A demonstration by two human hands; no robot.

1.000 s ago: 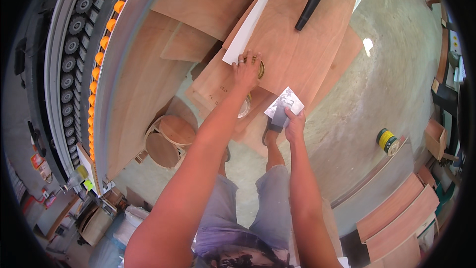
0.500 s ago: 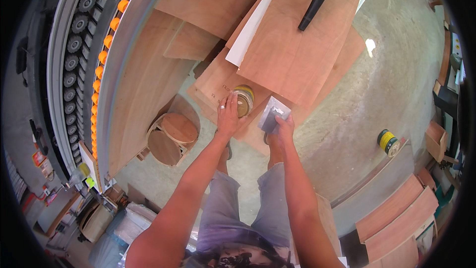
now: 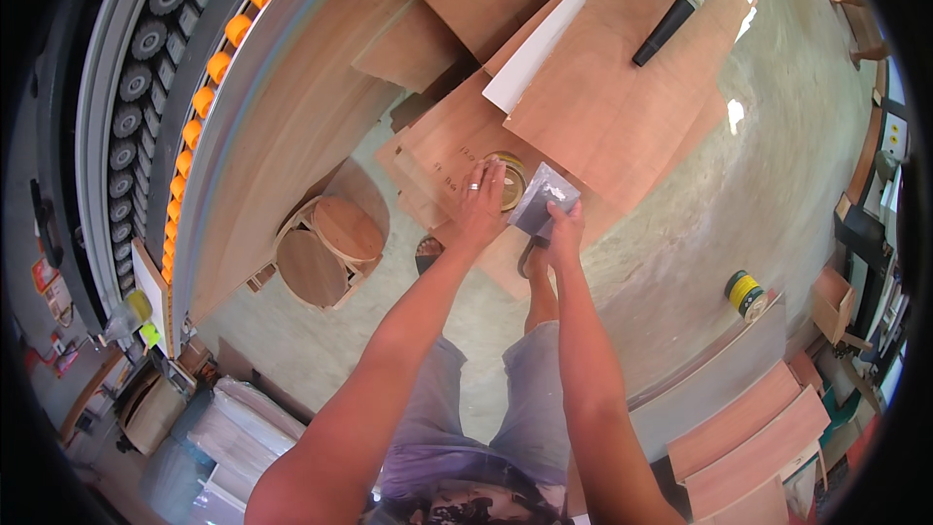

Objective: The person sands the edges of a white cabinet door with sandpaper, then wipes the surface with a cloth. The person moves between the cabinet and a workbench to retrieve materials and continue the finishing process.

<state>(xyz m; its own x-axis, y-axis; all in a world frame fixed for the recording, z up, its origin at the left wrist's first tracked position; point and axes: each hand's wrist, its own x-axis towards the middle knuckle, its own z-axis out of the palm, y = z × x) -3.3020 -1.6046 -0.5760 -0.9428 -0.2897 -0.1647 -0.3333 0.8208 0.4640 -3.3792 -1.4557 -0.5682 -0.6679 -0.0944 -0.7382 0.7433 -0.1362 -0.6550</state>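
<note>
My left hand (image 3: 481, 200), a ring on one finger, rests on the rim of a small round tin (image 3: 507, 182) that sits on stacked plywood sheets (image 3: 603, 107). My right hand (image 3: 562, 229) holds a flat grey putty scraper (image 3: 542, 198) smeared with whitish filler, its blade right beside the tin. Both forearms reach forward from the lower edge. My legs and feet show below the hands, on the concrete floor.
A black vacuum hose nozzle (image 3: 680, 2) lies on the far plywood. A white board (image 3: 544, 34) leans between sheets. Round wooden stools (image 3: 328, 245) stand at left beside a long machine with orange rollers (image 3: 209, 87). A yellow-black can (image 3: 743, 292) stands at right, near wooden panels (image 3: 748, 428).
My left hand pulled back from the far plywood toward me and settled on the tin. My right hand with the scraper stayed close beside it.
</note>
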